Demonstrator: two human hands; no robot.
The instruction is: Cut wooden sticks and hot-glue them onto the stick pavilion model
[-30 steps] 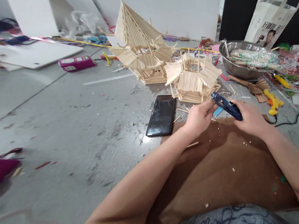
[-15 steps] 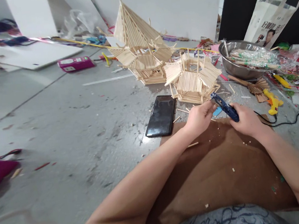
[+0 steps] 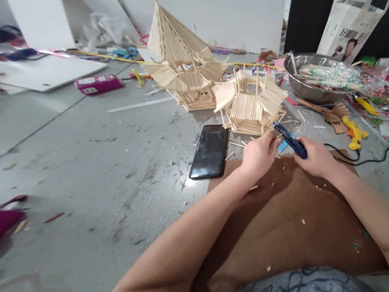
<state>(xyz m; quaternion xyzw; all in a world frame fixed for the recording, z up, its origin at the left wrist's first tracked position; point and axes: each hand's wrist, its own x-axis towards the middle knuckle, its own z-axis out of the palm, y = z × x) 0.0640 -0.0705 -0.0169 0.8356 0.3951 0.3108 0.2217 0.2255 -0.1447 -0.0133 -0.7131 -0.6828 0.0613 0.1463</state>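
View from a head camera, looking down at a person seated on a grey floor [image 3: 75,145] with a brown board [image 3: 287,220] in front of them. The right hand [image 3: 317,159] is closed around the grip of a blue glue gun [image 3: 291,139], whose nozzle points up and left towards a small stick model [image 3: 251,106] just beyond the board. The left hand [image 3: 259,155] is at the nozzle with its fingertips pinched together; whatever they pinch is too small to make out. A black cord [image 3: 350,158] runs away from the gun to the right.

Near the work are a dark phone [image 3: 210,150] to the left, a taller stick pagoda [image 3: 179,58] behind, a yellow glue gun [image 3: 354,131] and a steel bowl [image 3: 305,86] to the right.

The gluing probably goes best with both wrists braced on the board, a small bead of glue, fingertips held clear of the hot tip, and slack in the cord so that it cannot tug the gun.
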